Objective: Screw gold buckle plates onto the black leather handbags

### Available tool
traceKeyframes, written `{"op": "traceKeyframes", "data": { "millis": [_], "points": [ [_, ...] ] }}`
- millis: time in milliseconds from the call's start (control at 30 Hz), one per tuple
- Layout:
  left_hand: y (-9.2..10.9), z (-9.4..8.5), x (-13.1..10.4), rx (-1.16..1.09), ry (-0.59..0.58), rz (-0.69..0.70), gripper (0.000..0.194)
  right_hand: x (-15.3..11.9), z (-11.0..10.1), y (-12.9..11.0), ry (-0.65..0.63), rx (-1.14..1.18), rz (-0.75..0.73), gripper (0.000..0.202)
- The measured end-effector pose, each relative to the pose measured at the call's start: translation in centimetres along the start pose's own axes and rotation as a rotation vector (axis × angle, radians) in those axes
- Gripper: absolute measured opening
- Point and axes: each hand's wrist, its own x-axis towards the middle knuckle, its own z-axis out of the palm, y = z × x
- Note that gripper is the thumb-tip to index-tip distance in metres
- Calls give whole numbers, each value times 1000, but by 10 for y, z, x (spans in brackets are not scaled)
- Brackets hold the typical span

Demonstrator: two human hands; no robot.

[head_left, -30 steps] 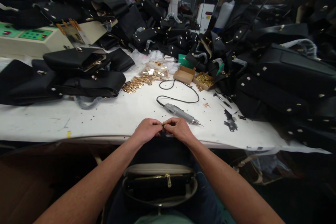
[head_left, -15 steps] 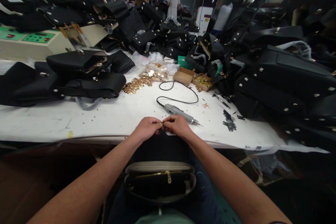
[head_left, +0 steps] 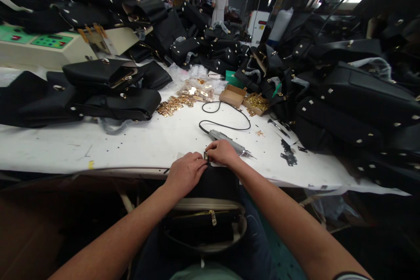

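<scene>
Head view: your right hand [head_left: 223,153] pinches, nearly closed, at the small metal fitting [head_left: 206,155] by the far end of the flap [head_left: 220,181] of the black bag [head_left: 210,204], at the table [head_left: 157,144] edge. Your left hand [head_left: 186,171] curls half-closed over the flap (whether it grips, I cannot tell). A loose pinch could let the fitting slip off that edge; a sideways nudge could knock the grey driver [head_left: 227,141].

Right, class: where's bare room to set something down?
Front left on the white tabletop, nearly bare between the stacked black handbags and the left hand. A smaller patch separates the electric screwdriver from the flat black pieces. Crowded: back and far right, under heaped handbags.
</scene>
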Motion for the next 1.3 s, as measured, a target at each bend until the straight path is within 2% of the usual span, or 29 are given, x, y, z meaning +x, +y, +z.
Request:
{"op": "traceKeyframes", "data": {
  "millis": [133, 200, 267, 433, 633, 933, 1133, 1300],
  "points": [
    [-3, 0, 4, -11, -7, -35, 17, -5, -2, -7, 81, -300, -199, 20],
    [-3, 0, 6, -35, -8, -53, 15, -6, -2, -6, 108, -393, -253, 18],
    [-3, 0, 7, -50, -12, -64, 14, -8, -2, -2, 132, -412, -282, 16],
    [-6, 1, 9, -67, -31, -92, 10, -20, 0, 10, 124, -258, -339, 22],
    [-8, 0, 10, -95, -35, -95, 7, -27, 0, 5, -12, -165, -252, 28],
    [-8, 1, 9, -38, -38, -44, 14, -17, 1, -2, -51, -273, -144, 30],
    [-9, -3, 14, -1, -78, -23, 11, -17, -3, -6, -112, -283, -155, 24],
    [-10, -1, 14, 4, -58, -44, 12, -16, -10, -5, -159, -276, -183, 24]
  ]
}}
